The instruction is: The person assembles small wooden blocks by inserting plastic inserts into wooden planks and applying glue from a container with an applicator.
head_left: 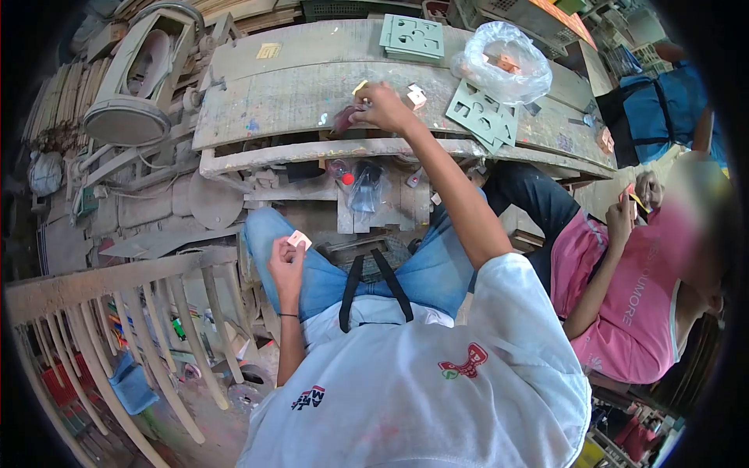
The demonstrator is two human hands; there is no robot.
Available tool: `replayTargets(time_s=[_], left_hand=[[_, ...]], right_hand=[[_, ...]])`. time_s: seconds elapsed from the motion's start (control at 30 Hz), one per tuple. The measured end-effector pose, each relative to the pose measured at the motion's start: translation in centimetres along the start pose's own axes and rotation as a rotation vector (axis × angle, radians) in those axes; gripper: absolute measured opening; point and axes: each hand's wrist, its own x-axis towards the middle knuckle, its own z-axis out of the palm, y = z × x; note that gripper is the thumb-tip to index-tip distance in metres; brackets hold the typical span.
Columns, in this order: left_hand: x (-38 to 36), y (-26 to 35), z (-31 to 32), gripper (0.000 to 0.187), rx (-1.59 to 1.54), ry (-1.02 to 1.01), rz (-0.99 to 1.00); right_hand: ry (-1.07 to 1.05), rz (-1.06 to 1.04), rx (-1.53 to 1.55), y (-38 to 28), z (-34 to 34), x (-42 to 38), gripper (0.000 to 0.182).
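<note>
My left hand is closed on a small pale wooden block with a marking on its face, held above my left thigh. Over the workbench, my right hand has its fingers bent downward. A dark red, soft-looking piece lies against its thumb side, and a small yellow piece shows at its fingertips; whether it grips either is partly hidden. Just right of that hand sit small pale blocks on the bench.
The wooden bench bears grey-green cut-out templates and a clear plastic bag with blocks inside. On the right a co-worker in a pink shirt holds small items. A slatted wooden frame stands left; a machine stands upper left.
</note>
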Motion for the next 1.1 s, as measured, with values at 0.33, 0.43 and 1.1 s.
replayTargets(time_s=[0.33, 0.43, 1.1], left_hand=[[0.0, 0.0, -0.1, 0.021, 0.022, -0.032, 0.010], [-0.2, 1.1, -0.2, 0.018, -0.080, -0.046, 0.016], [-0.4, 11.3, 1.1, 0.029, -0.495, 0.063, 0.053]], right_hand=[[-0.039, 0.003, 0.962, -2.8, 0.0, -5.9, 0.022], [-0.011, 0.127, 1.257, -5.6, 0.2, -10.5, 0.020], [0.627, -0.006, 0.297, -0.6, 1.8, -0.9, 0.025]])
